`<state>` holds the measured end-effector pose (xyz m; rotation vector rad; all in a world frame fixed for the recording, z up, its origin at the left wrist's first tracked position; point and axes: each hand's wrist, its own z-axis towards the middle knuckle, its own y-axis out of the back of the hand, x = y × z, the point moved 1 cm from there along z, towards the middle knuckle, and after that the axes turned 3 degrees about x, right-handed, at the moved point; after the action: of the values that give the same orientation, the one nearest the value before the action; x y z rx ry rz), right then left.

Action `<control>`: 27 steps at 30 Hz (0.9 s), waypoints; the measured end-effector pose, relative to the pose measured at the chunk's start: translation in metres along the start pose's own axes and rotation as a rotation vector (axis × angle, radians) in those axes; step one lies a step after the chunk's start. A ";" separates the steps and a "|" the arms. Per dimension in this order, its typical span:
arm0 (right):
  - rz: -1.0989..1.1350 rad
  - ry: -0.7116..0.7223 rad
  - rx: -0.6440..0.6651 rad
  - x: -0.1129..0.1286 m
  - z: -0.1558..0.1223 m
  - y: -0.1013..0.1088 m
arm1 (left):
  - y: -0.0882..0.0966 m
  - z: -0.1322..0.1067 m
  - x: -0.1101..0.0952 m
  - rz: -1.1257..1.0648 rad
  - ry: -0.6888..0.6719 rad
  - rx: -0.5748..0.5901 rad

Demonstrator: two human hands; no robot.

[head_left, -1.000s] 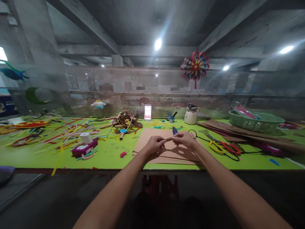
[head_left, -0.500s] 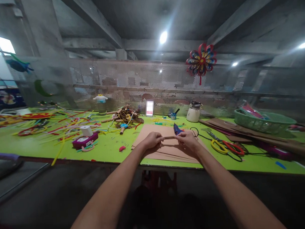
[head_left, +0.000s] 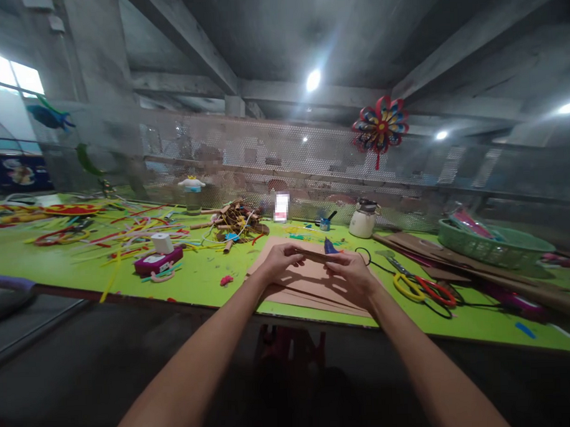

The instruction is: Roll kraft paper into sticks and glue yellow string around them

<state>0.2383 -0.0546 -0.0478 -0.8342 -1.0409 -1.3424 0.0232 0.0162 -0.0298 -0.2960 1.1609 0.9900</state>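
Between my two hands is a narrow brown cardboard strip (head_left: 315,256), held roughly level above the stacked brown cardboard sheets (head_left: 301,289). My left hand (head_left: 281,261) pinches its left end between thumb and fingers. At the other end my right hand (head_left: 351,269) grips it, the fingers closed and partly covering it. Just behind the right hand lies a blue glue gun (head_left: 330,246), mostly hidden by that hand. To the right rest scissors with yellow and red handles (head_left: 409,288), beside a black cord.
Colourful pipe cleaners (head_left: 140,234) and a purple power strip (head_left: 159,261) lie left. A pile of cardboard scraps (head_left: 238,224) sits behind. Further right are a cream jug (head_left: 362,221), a green basket (head_left: 496,246) and long cardboard pieces (head_left: 421,249).
Both hands still hold the cardboard strip, which is raised slightly and turned so that more of its length shows. The whole view has shifted a little.
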 end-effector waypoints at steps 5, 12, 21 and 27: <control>-0.122 0.003 -0.010 0.003 0.000 -0.002 | -0.002 -0.003 -0.007 -0.121 -0.032 0.005; -0.145 -0.030 -0.008 0.007 -0.004 -0.010 | -0.004 -0.004 -0.015 -0.137 -0.037 -0.004; -0.586 0.173 -0.034 0.004 -0.003 -0.015 | -0.004 -0.002 -0.008 -0.163 -0.033 -0.038; -0.848 0.366 -0.161 0.004 -0.002 -0.020 | -0.010 -0.007 -0.009 -0.316 0.109 0.033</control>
<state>0.2185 -0.0600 -0.0465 -0.2105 -1.0329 -2.2151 0.0263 0.0018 -0.0272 -0.4962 1.1843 0.6836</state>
